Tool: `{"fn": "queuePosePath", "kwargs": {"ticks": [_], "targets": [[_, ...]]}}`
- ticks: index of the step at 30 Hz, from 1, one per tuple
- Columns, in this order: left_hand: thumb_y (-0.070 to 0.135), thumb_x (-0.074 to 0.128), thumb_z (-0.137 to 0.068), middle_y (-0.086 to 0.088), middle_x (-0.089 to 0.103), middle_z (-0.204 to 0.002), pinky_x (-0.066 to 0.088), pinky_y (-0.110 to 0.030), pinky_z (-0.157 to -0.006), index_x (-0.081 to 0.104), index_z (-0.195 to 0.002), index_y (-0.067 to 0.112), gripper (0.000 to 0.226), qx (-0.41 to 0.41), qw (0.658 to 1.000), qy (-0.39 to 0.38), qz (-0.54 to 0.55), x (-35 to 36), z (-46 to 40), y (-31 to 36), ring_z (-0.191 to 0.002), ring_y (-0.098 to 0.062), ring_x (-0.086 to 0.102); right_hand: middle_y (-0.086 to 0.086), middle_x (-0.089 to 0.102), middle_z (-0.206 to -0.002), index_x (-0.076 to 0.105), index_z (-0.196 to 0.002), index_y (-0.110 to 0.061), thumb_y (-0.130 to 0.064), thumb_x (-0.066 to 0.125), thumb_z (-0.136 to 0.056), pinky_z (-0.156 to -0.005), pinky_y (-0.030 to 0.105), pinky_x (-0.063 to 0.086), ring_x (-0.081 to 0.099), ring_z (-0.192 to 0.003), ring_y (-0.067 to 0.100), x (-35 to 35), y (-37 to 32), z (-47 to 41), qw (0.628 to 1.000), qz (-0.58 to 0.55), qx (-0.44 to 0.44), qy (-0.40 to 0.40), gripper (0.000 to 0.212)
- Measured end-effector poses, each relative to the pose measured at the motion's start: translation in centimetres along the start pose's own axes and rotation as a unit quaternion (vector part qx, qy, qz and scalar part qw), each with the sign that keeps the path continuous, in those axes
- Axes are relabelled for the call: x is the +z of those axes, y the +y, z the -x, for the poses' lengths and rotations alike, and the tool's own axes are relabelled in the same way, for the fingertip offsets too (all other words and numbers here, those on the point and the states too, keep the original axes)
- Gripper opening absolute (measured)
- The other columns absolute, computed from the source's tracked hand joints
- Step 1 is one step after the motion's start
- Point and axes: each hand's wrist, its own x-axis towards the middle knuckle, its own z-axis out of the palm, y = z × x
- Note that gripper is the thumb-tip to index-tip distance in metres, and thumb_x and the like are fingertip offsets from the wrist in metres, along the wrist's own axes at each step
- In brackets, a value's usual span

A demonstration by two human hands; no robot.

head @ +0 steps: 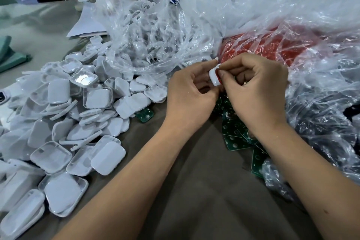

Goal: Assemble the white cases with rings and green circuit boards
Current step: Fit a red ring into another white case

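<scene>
2 hands, left hand (191, 85) and right hand (257, 84), pinch 1 white case (214, 76) together

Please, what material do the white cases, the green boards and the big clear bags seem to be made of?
White cases: probably moulded plastic with a smooth, slightly glossy finish, judging by their rounded corners and soft highlights.
Green circuit boards: probably rigid laminate with a shiny green coating and small metal-looking pads.
Clear bags: thin plastic film, transparent and wrinkled, with bright glare.
</scene>
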Motion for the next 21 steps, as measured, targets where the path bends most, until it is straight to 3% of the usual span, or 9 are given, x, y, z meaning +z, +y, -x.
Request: {"fn": "queuePosePath", "kwargs": {"ticks": [5, 13, 21], "targets": [[-0.006, 0.072, -0.08, 0.008, 0.078, -0.094, 0.063, -0.029, -0.08, 0.074, -0.113, 0.013, 0.038, 0.03, 0.999, -0.004, -0.038, 0.0, 0.1, -0.3, -0.087, -0.004, 0.075, -0.013, 0.073, -0.075, 0.079, -0.084, -0.016, -0.01, 0.08, -0.083, -0.063, 0.02, 0.056, 0.071, -0.068, 0.007, 0.2, 0.1, 0.0, 0.998, -0.035, 0.051, -0.017, 0.005], [0.001, 0.073, -0.081, 0.002, 0.079, -0.101, 0.062, -0.039, -0.088, 0.074, -0.117, 0.011, 0.037, -0.004, 0.998, -0.026, -0.05, -0.4, -0.1, -0.5, -0.094, -0.009, 0.075, -0.011, 0.076, -0.077, 0.081, -0.086, -0.017, -0.011, 0.082, -0.086, -0.068, 0.025, 0.061, 0.074, -0.07, 0.004, -0.2, 0.7, -0.3, 0.993, -0.057, 0.071, -0.069, 0.006], [-0.01, 0.071, -0.087, -0.009, 0.079, -0.097, 0.061, -0.039, -0.089, 0.068, -0.127, 0.005, 0.043, -0.086, 0.992, -0.084, 0.026, -1.8, -0.9, -0.3, -0.084, -0.016, 0.075, -0.015, 0.075, -0.081, 0.082, -0.094, -0.02, -0.012, 0.082, -0.088, -0.065, 0.012, 0.051, 0.072, -0.068, 0.007, -1.3, 1.6, -0.9, 0.983, -0.057, 0.002, -0.175, 0.01]]}}
